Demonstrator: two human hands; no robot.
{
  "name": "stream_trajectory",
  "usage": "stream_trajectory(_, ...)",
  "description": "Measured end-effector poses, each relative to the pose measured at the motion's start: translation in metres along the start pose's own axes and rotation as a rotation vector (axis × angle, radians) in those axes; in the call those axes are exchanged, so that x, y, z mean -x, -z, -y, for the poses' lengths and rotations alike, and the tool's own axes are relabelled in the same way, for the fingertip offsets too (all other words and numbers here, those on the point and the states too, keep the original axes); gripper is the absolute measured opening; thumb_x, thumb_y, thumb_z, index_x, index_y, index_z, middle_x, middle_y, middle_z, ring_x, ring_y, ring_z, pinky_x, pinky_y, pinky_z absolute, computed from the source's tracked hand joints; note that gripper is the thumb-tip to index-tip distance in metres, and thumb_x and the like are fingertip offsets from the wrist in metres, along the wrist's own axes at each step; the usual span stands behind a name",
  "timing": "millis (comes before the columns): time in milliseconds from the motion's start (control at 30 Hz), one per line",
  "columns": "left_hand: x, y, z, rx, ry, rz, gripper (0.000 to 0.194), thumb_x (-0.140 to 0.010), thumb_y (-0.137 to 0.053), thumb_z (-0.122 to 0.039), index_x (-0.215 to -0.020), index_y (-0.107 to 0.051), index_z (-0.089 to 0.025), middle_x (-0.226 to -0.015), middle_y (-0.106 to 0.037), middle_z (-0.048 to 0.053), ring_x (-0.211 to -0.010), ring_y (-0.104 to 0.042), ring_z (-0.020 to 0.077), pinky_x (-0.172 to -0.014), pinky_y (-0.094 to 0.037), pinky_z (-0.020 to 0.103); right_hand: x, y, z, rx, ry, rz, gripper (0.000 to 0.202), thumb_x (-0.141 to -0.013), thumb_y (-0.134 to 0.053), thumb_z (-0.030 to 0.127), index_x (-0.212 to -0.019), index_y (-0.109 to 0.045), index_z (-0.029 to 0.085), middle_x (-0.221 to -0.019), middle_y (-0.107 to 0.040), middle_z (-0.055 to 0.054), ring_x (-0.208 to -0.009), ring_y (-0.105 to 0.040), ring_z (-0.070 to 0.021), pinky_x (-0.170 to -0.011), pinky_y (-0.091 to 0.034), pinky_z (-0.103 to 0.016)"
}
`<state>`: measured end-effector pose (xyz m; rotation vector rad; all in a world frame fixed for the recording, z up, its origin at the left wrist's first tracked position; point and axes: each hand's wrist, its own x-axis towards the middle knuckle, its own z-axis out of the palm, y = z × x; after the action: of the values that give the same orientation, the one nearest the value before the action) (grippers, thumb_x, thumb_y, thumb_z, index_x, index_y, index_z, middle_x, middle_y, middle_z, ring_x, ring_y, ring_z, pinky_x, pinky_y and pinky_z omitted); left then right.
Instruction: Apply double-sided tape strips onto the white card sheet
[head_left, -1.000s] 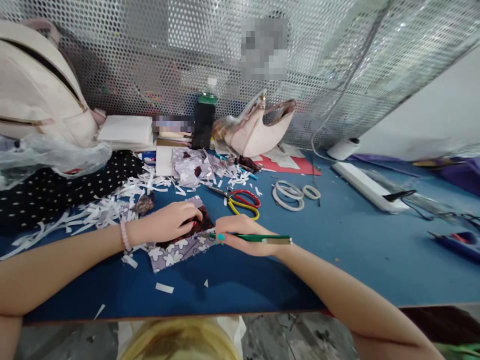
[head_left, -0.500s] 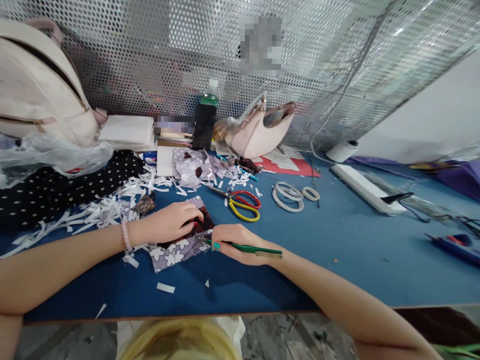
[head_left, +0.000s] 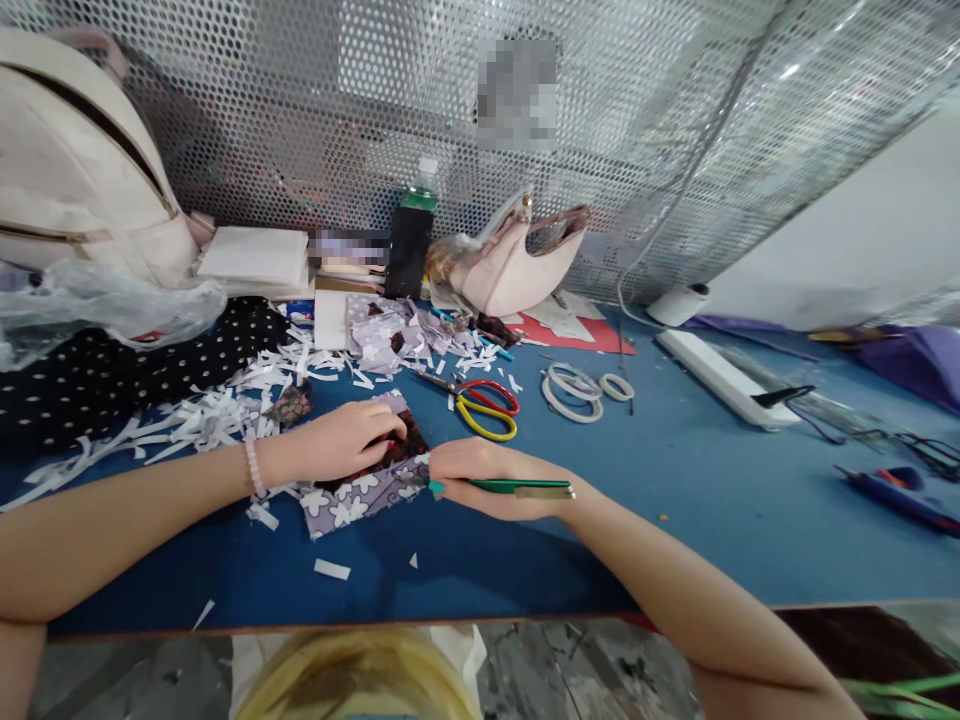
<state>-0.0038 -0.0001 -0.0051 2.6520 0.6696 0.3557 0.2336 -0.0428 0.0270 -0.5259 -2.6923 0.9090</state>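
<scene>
Small patch of purple fabric with white flowers, a dark red-and-black piece lying on top of it, sits on the blue worktop near the front edge, centre-left. Left hand lies flat over the dark piece, fingers pressing down on it. Right hand at 3 o'clock of the patch, fingers closed around a thin green-handled tool, tip touching the patch's right edge. Red-and-yellow-handled scissors at 1 o'clock, near. White tape rings further out toward 2 o'clock. Shredded white paper strips spread from 10 to 12 o'clock. Black polka-dot cloth at 10 o'clock. Dark bottle with green cap and pale pink handbag at 12 o'clock, against the perforated metal screen. White power strip well apart at 2 o'clock.
</scene>
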Motion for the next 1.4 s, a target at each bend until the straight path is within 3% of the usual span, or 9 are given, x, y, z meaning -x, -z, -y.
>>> stream_trajectory(200, 0.006, -0.004, 0.0, -0.158, 0.069, -0.147, 0.033, -0.093, -0.049, -0.021, -0.126, -0.053, -0.015, -0.124, -0.054, 0.015, -0.118, -0.05, 0.0295, -0.103, -0.043, 0.05, 0.015, 0.007, -0.014, -0.134, -0.023, 0.007, 0.042, -0.104, -0.033, 0.039, -0.079, -0.058, 0.015, -0.07, -0.06, -0.005, -0.067, -0.055, -0.012, -0.066, -0.042, -0.024)
stream_trajectory(367, 0.007, -0.007, 0.0, -0.163, 0.077, -0.171, 0.037, -0.094, -0.049, -0.023, -0.13, -0.052, -0.015, -0.133, -0.049, 0.018, -0.128, -0.045, 0.0325, -0.108, -0.04, 0.053, 0.022, 0.009, -0.028, -0.259, -0.147, -0.156, 0.048, -0.095, -0.052, 0.053, -0.116, -0.059, 0.011, -0.083, -0.068, -0.006, -0.072, -0.062, -0.0124, -0.065, -0.048, -0.023)
stream_trajectory(533, 0.005, -0.008, 0.003, -0.167, 0.117, -0.157, 0.04, -0.093, -0.049, -0.026, -0.132, -0.052, -0.015, -0.135, -0.053, 0.018, -0.128, -0.046, 0.0329, -0.108, -0.04, 0.054, 0.01, 0.006, -0.031, -0.229, -0.135, -0.156, 0.037, -0.091, -0.061, 0.047, -0.097, -0.07, 0.011, -0.086, -0.072, -0.009, -0.075, -0.066, -0.0133, -0.069, -0.051, -0.024)
stream_trajectory(733, 0.004, -0.005, 0.004, -0.137, 0.058, -0.076, 0.047, -0.094, -0.05, -0.032, -0.138, -0.049, -0.014, -0.139, -0.053, 0.017, -0.129, -0.047, 0.0315, -0.11, -0.04, 0.05, 0.003, 0.0, -0.037, -0.236, -0.041, -0.149, 0.033, -0.092, -0.06, 0.041, -0.096, -0.071, 0.01, -0.086, -0.074, -0.01, -0.074, -0.069, -0.0137, -0.067, -0.052, -0.023)
stream_trajectory(967, 0.004, -0.006, 0.006, -0.135, 0.026, -0.064, 0.047, -0.094, -0.052, -0.032, -0.137, -0.05, -0.015, -0.142, -0.053, 0.015, -0.132, -0.047, 0.0292, -0.112, -0.038, 0.047, 0.004, 0.0, -0.035, -0.202, -0.031, -0.112, 0.035, -0.095, -0.057, 0.043, -0.096, -0.071, 0.011, -0.088, -0.075, -0.011, -0.077, -0.069, -0.0143, -0.07, -0.053, -0.024)
stream_trajectory(1400, 0.004, -0.007, 0.01, -0.151, 0.0, -0.05, 0.048, -0.093, -0.052, -0.032, -0.138, -0.05, -0.013, -0.143, -0.052, 0.017, -0.133, -0.047, 0.0296, -0.113, -0.038, 0.048, 0.004, 0.008, -0.022, -0.043, 0.044, -0.07, 0.021, -0.096, -0.054, 0.024, -0.096, -0.07, 0.011, -0.086, -0.074, -0.009, -0.076, -0.068, -0.012, -0.07, -0.051, -0.02)
